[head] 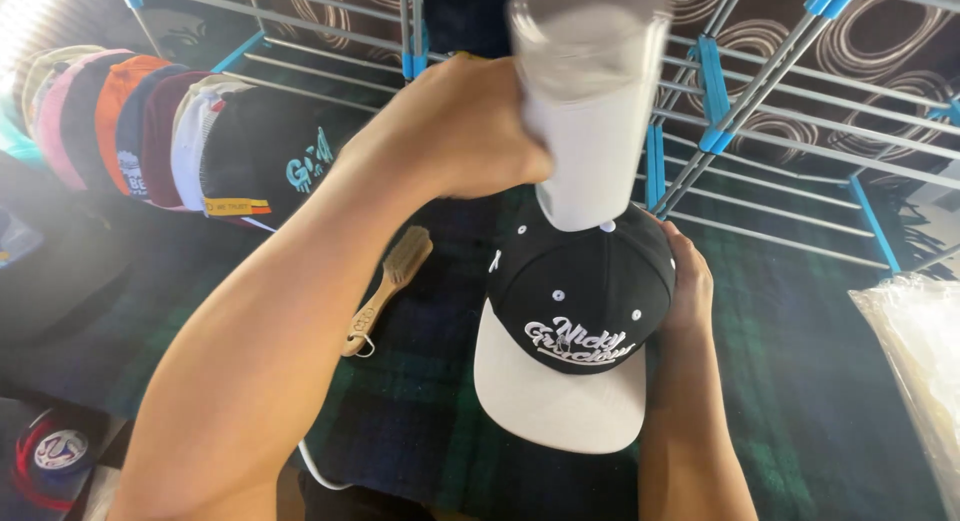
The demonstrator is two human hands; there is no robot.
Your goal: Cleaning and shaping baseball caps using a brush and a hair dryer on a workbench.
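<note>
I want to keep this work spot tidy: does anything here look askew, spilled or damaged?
Nothing stands out. The left hand holds a white container upended over the black cap, which the right hand steadies. No spill shows. The wooden brush lies loose on the plaid cloth.

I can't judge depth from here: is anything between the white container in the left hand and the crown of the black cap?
Nothing visible. The left hand holds the white container directly above the black cap, its lower end at the crown. The right hand steadies the cap's side; the wooden brush lies clear.
</note>
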